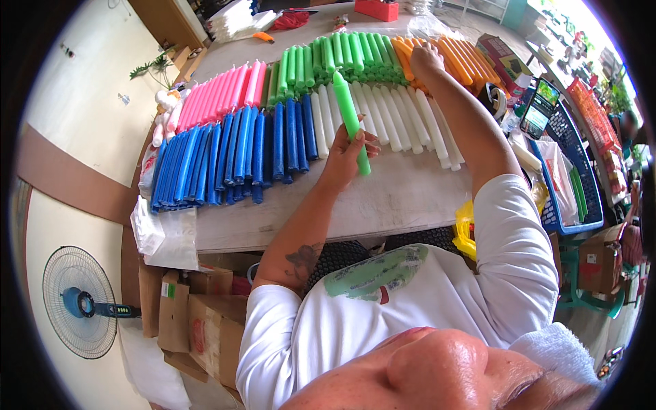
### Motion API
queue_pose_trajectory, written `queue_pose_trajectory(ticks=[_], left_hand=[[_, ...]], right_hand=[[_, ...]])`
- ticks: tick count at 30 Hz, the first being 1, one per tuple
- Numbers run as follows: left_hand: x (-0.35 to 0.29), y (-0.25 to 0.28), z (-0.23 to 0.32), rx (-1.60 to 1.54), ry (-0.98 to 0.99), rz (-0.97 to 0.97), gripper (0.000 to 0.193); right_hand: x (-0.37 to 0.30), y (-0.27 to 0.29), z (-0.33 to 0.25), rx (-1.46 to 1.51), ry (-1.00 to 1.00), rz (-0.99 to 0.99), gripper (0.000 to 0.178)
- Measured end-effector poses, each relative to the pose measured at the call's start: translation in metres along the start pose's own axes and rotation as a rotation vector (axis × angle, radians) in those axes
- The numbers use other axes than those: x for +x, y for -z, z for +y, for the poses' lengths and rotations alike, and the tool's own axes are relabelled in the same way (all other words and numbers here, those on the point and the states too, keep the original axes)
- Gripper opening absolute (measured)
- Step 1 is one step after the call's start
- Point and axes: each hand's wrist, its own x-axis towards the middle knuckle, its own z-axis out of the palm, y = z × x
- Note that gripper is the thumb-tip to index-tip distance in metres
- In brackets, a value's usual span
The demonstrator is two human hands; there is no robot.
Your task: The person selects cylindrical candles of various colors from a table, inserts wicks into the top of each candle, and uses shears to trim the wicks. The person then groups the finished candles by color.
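A bright green candle [347, 113] stands tilted in my left hand [350, 152], whose fingers wrap round its lower part above the table's near side. Farther off, my right hand [427, 61] is among the orange candles [465, 61], its fingers closed at the upper end of one; my hand partly hides that candle. Rows of green candles [348, 51] lie to its left, and pink candles [222, 92] farther left. White candles [389, 116] lie behind my left hand, with a stack of blue candles [232, 150] to their left.
Clear plastic bags [167, 236] hang at the table's [321, 212] left corner. On the right are a carton [502, 58], a phone [540, 108] and a blue basket [588, 222]. A yellow plastic bag [465, 229] hangs at the near edge. Cardboard boxes [212, 331] and a fan [82, 303] stand left.
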Motion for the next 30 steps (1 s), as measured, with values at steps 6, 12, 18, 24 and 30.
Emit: queue_pose_trajectory(ticks=[6, 12, 18, 24, 30], left_hand=[[-0.002, 0.004, -0.004, -0.031, 0.013, -0.033, 0.042], [-0.002, -0.001, -0.003, 0.22, 0.185, 0.129, 0.036], [0.01, -0.026, 0.003, 0.461, 0.185, 0.1, 0.031], [0.075, -0.054, -0.016, 0.801, 0.28, 0.041, 0.028], [0.1, -0.086, -0.015, 0.878, 0.422, 0.076, 0.031]], right_hand=[[-0.048, 0.033, 0.021, 0.287, 0.139, 0.082, 0.03], [-0.157, 0.047, 0.059, 0.361, 0.191, -0.246, 0.033], [-0.161, 0.021, 0.1, 0.598, -0.033, -0.221, 0.056], [-0.138, -0.013, 0.083, 0.548, -0.195, -0.363, 0.107], [-0.095, -0.038, 0.088, 0.368, -0.096, -0.509, 0.099]])
